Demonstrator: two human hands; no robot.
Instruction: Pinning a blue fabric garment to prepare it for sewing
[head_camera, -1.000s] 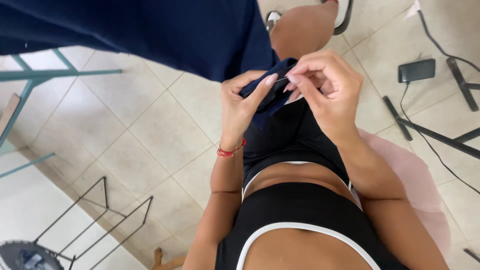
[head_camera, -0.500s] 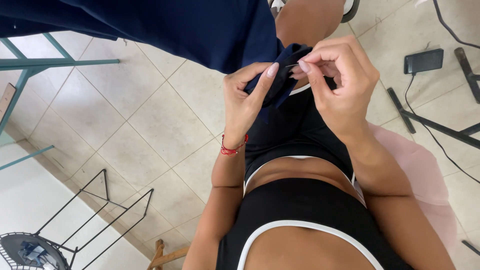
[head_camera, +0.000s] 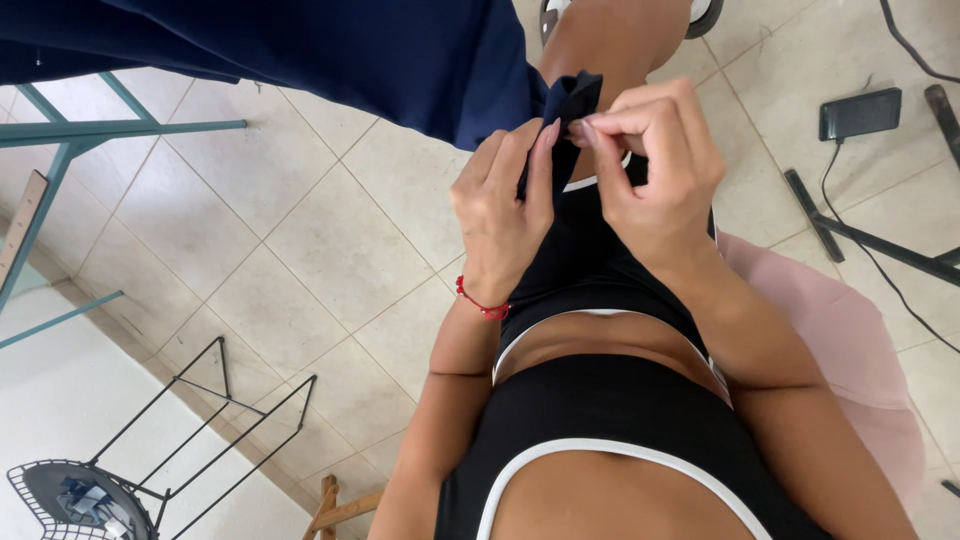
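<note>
While the left hand (head_camera: 500, 205) & right hand (head_camera: 650, 170) meet above the lap, fingers (head_camera: 545, 135) of both pinched on a folded corner of navy cloth (head_camera: 330, 50), the step looks like fine edge work w/ steady grip needed.

Head view: single camera, worn on the person's head, aimed steeply downward along the torso.
Range: very near; the left hand (head_camera: 500, 215) and right hand (head_camera: 650, 170) sit just above frame centre, close to the lens, pinching a navy cloth (head_camera: 330, 50) that crosses the frame from 10 to 12 o'clock.
Lower frame, 5 to 7 o'clock: the person's own body, filling the edge.
Background: beige tiled floor (head_camera: 300, 250), well below the hands.
Periphery: teal metal frame (head_camera: 70, 135) at 9 o'clock; black wire stand (head_camera: 200, 420) at 8 o'clock; dark cables (head_camera: 880, 250) at 3 o'clock.
Shared coverage: one view only.
</note>
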